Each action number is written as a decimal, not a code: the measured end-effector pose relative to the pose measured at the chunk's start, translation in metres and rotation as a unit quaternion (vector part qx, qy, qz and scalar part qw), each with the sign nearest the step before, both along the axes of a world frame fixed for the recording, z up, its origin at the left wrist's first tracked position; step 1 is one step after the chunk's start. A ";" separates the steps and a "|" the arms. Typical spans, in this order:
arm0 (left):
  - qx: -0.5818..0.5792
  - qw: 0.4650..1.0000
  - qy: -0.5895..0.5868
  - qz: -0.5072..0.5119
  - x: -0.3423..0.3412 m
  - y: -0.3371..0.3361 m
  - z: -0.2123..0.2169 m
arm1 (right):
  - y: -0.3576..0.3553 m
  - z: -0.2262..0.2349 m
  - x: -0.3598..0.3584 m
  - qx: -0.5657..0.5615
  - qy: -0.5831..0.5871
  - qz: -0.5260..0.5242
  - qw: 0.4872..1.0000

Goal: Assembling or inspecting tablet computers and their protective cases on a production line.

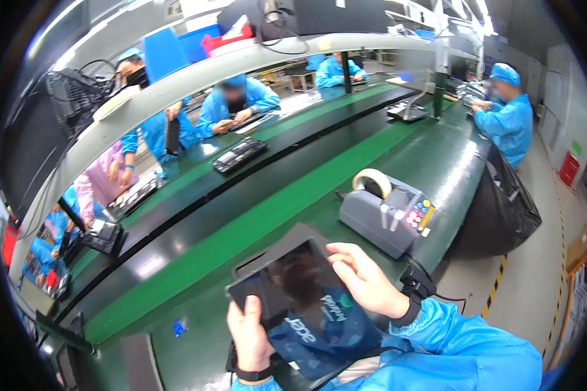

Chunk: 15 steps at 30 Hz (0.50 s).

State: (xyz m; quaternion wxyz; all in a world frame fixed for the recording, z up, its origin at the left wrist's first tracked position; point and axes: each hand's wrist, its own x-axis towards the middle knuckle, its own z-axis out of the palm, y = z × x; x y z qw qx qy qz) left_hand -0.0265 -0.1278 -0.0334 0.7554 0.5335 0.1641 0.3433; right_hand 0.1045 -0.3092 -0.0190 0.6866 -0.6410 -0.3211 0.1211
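Note:
A flat tablet-like panel (293, 266) with a glossy dark face is tilted up in front of me. Its lower part looks dark blue with pale printing; I cannot tell whether that is a film or a sleeve. My left hand (250, 332) grips the panel's left edge, thumb on top. Along the upper right edge lies my right hand (370, 281), fingers partly stretched and slightly bent, seeming to touch the edge without wrapping round it. Behind the panel a dark grey flat pad (299, 234) sticks out. Dark bands circle both wrists.
A grey tape dispenser (379, 218) with a tape roll stands right of the panel. A dark strip (141, 363) and a small blue scrap (180, 326) lie on the green bench (195, 287). A black bag (499, 208) hangs at the bench's right edge. Several co-workers in blue sit around.

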 end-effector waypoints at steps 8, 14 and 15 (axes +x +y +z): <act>-0.007 0.998 -0.064 0.011 -0.006 0.015 0.014 | -0.139 -0.043 0.074 0.050 0.026 -0.438 0.897; 0.005 0.999 -0.045 0.012 -0.010 0.014 0.008 | -0.131 -0.055 0.081 0.029 0.141 -0.304 0.942; 0.023 0.999 -0.034 0.032 -0.007 0.016 0.006 | -0.128 -0.048 0.078 0.015 0.099 -0.345 0.933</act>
